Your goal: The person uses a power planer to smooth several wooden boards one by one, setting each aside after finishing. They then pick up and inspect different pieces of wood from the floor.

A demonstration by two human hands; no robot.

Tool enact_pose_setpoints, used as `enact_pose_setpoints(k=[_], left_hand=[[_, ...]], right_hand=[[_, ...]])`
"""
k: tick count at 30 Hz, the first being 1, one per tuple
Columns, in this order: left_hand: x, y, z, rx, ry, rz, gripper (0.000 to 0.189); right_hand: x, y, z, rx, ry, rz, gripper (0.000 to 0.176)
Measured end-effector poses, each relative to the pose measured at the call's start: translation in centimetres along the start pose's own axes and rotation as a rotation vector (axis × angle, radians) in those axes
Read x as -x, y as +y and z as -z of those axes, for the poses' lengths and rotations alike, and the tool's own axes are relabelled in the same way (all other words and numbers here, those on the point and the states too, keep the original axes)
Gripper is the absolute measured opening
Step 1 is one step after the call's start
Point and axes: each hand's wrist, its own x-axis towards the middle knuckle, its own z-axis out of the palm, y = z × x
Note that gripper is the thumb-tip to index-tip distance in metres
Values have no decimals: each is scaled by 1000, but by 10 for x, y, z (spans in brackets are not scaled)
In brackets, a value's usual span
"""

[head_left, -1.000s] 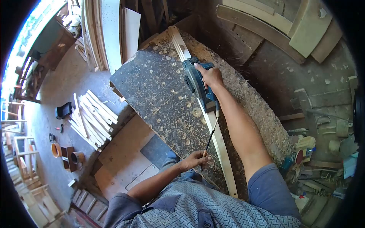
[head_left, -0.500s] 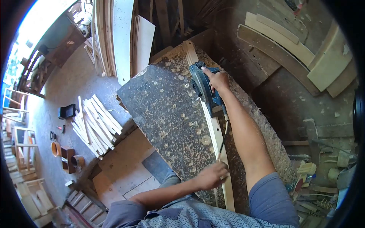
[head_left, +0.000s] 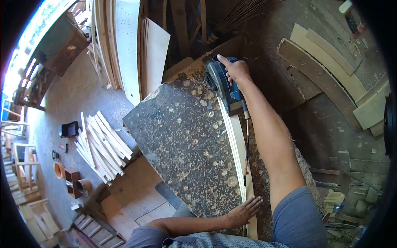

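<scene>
My right hand [head_left: 237,72] is closed around the handle of a blue power tool, seemingly an electric planer [head_left: 225,89], at the far end of a long pale wooden board [head_left: 235,128]. A cord [head_left: 247,144] trails from the tool's rear along the board. The tool's underside is hidden. Near my body, my left hand [head_left: 246,211] lies on the board's near end with its fingers stretched out, holding nothing. The board rests lengthwise on a dark worktop [head_left: 178,136] strewn with wood chips.
White wooden strips [head_left: 103,144] lie piled on the floor at left, beside a black tray [head_left: 68,129]. Tall boards [head_left: 124,45] lean at the back. Curved wooden pieces [head_left: 322,78] lie at right, and wood scraps [head_left: 335,198] are scattered at lower right.
The tool has moved a little farther along the board in my right hand. My left hand has gone from curled near the cord to lying outstretched on the board's near end.
</scene>
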Motion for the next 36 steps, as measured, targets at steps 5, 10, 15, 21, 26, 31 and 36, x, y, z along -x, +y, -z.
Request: enact_pose_setpoints(k=[5,10,15,21,26,31,36], left_hand=[[3,-24,13,463,-50,-110,75],[67,-59,43,1019,342,-64,51],[167,-60,80,1246,286,524,50],[217,-63,21,799,862,722,30],[229,-70,62,617,1018,683,23],[218,-65,49,735,816,683,28],[64,-32,-30,1070,701,669,69]], right_hand=[[-42,-25,-12,-112,15,37,59],[-97,-38,-24,-140,17,76,61],[-129,-59,-39,-129,27,101,58],[-54,-42,-26,-175,127,203,56],[157,36,71,-435,65,277,37],[404,114,190,-242,250,39,28],[685,229,280,-165,817,-239,26]])
